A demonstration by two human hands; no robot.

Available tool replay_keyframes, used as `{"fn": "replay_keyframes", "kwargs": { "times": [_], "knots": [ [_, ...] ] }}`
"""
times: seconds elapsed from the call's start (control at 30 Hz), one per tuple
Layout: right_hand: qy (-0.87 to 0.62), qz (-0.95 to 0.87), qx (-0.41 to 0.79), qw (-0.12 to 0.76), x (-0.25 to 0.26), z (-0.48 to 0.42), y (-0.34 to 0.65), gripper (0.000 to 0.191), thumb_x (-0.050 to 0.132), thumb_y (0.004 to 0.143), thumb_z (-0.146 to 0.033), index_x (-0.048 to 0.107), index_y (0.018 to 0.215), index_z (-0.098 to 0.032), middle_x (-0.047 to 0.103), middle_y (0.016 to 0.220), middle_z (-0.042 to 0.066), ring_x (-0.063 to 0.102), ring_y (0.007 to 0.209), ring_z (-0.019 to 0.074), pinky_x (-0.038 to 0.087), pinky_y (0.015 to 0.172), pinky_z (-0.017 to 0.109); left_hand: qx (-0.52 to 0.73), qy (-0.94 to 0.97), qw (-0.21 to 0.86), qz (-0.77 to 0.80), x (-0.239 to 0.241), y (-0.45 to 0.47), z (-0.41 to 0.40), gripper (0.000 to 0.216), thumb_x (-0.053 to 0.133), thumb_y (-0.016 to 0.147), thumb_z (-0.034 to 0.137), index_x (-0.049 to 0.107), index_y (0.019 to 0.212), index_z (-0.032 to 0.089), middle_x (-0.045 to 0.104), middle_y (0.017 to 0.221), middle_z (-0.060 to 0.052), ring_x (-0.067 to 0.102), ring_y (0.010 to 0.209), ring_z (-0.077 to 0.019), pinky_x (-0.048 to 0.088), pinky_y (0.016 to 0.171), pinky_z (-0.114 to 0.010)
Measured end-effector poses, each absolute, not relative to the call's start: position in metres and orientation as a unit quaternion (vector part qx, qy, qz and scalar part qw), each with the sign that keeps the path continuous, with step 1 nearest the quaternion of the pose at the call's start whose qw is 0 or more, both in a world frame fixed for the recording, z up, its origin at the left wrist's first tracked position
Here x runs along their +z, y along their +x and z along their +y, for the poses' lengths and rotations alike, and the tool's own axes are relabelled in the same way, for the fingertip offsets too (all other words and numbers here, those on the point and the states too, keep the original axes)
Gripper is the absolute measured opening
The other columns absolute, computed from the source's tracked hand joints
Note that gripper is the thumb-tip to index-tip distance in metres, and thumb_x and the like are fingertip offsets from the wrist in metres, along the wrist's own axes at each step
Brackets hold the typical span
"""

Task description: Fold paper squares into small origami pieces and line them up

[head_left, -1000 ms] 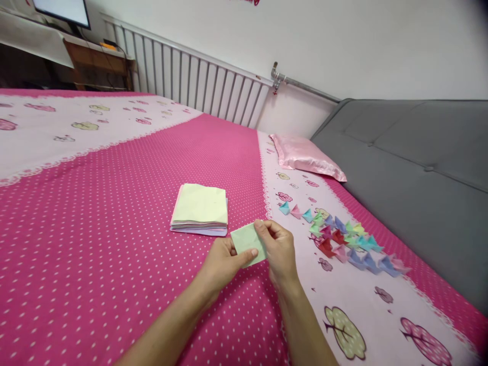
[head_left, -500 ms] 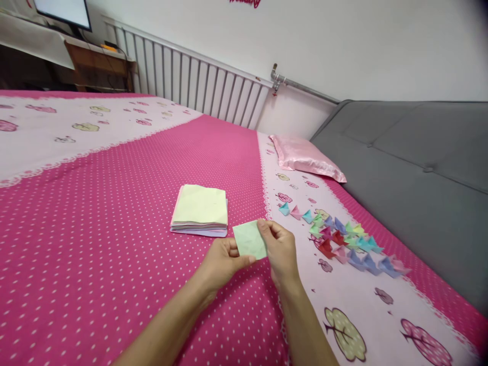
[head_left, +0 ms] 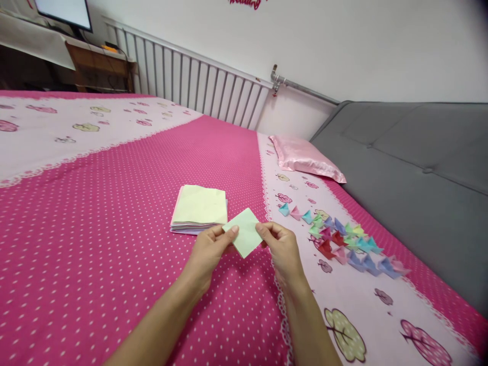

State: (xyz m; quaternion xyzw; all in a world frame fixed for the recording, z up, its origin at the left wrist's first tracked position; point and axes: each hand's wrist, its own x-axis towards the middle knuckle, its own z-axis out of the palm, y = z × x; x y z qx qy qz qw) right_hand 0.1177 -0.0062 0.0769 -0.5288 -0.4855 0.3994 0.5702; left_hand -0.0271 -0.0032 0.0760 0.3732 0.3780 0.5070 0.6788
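Between my hands is a small square of pale green paper (head_left: 246, 235), turned so that one corner points at me. My left hand (head_left: 209, 249) pinches its left corner, thumb on top. The right corner is pinched by my right hand (head_left: 280, 246), also thumb uppermost; the fingers beneath are partly hidden. Just beyond my left hand lies a stack of coloured paper sheets (head_left: 200, 206) with a pale yellow one on top. To the right of my right hand, several small folded paper boats (head_left: 343, 239) in blue, pink, red, green and yellow stand in rows.
The pink dotted bedspread (head_left: 125, 218) spreads under everything. A shiny pink pillow (head_left: 305, 158) rests by the grey padded headboard (head_left: 412, 147) at right. Behind the bed stand a white radiator (head_left: 190, 71) and, far left, a desk with a monitor (head_left: 64, 12).
The green paper has been turned from lying edge-on to a diamond position. My left hand has shifted up and left, from its lower edge to its left corner.
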Motion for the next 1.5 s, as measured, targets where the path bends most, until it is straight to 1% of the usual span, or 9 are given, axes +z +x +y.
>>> {"fn": "replay_keyframes", "kwargs": {
  "times": [0.13,0.37,0.6,0.67,0.77,0.93,1.23,1.37,1.5],
  "knots": [
    [-0.520,-0.507,0.404,0.556,0.080,-0.007,0.122,0.023,0.064,0.071,-0.038,0.062,0.066,-0.015,0.054,0.059,-0.002,0.043,0.054,0.0091,0.035,0.053,0.022,0.485,0.397,0.662,0.411,0.077,-0.035,0.002,0.035,0.067,0.069,0.038,0.069,0.091,0.011,0.071,0.081,-0.010,0.064,0.072,-0.0167,0.046,0.067,-0.024],
    [-0.520,-0.512,0.398,0.556,0.081,-0.007,0.124,0.021,0.065,0.070,-0.035,0.062,0.064,-0.015,0.054,0.057,-0.003,0.043,0.053,0.0089,0.035,0.052,0.022,0.478,0.405,0.661,0.413,0.079,-0.036,0.001,0.028,0.067,0.068,0.036,0.071,0.082,0.012,0.070,0.074,-0.008,0.062,0.068,-0.0144,0.045,0.066,-0.022],
    [-0.516,-0.516,0.394,0.559,0.081,-0.006,0.125,0.020,0.066,0.070,-0.033,0.063,0.063,-0.015,0.055,0.057,-0.002,0.045,0.053,0.0088,0.037,0.052,0.021,0.478,0.410,0.663,0.404,0.079,-0.037,0.000,0.027,0.066,0.070,0.035,0.069,0.082,0.010,0.070,0.073,-0.007,0.062,0.069,-0.0142,0.046,0.068,-0.023],
    [-0.516,-0.528,0.391,0.550,0.081,-0.007,0.125,0.019,0.065,0.070,-0.033,0.063,0.064,-0.015,0.056,0.057,-0.002,0.045,0.053,0.0087,0.037,0.052,0.021,0.481,0.412,0.664,0.397,0.079,-0.037,0.000,0.027,0.067,0.069,0.033,0.068,0.084,0.010,0.070,0.073,-0.006,0.062,0.067,-0.0135,0.046,0.067,-0.022],
    [-0.506,-0.559,0.397,0.524,0.080,-0.007,0.126,0.018,0.064,0.072,-0.032,0.064,0.066,-0.015,0.057,0.059,-0.001,0.048,0.055,0.0097,0.038,0.053,0.022,0.484,0.416,0.660,0.397,0.080,-0.035,0.000,0.030,0.069,0.068,0.034,0.067,0.086,0.010,0.069,0.072,-0.006,0.060,0.061,-0.0118,0.045,0.061,-0.021],
    [-0.483,-0.610,0.416,0.470,0.079,-0.008,0.125,0.019,0.064,0.073,-0.033,0.065,0.066,-0.015,0.061,0.061,0.001,0.052,0.057,0.0113,0.042,0.054,0.023,0.476,0.423,0.650,0.415,0.080,-0.034,-0.002,0.033,0.067,0.068,0.039,0.067,0.080,0.009,0.065,0.065,-0.005,0.055,0.052,-0.0103,0.041,0.051,-0.020],
    [-0.482,-0.617,0.422,0.457,0.078,-0.008,0.125,0.021,0.064,0.072,-0.035,0.065,0.067,-0.015,0.062,0.063,0.001,0.054,0.058,0.0119,0.043,0.054,0.024,0.480,0.434,0.640,0.415,0.077,-0.036,-0.002,0.034,0.064,0.070,0.043,0.066,0.073,0.009,0.063,0.063,-0.006,0.053,0.052,-0.0109,0.038,0.050,-0.021],
    [-0.498,-0.592,0.448,0.448,0.076,-0.008,0.126,0.024,0.063,0.072,-0.038,0.064,0.072,-0.014,0.064,0.067,0.003,0.056,0.060,0.0131,0.044,0.057,0.025,0.471,0.423,0.647,0.425,0.075,-0.034,-0.001,0.033,0.065,0.068,0.042,0.066,0.075,0.009,0.062,0.062,-0.004,0.052,0.051,-0.0104,0.038,0.049,-0.021],
    [-0.514,-0.567,0.487,0.420,0.073,-0.007,0.128,0.028,0.064,0.071,-0.041,0.064,0.075,-0.013,0.065,0.070,0.005,0.058,0.063,0.0147,0.045,0.060,0.026,0.449,0.438,0.639,0.446,0.069,-0.031,0.002,0.039,0.064,0.067,0.043,0.065,0.084,0.008,0.065,0.065,-0.006,0.055,0.051,-0.0126,0.039,0.049,-0.022]
  ]
}}
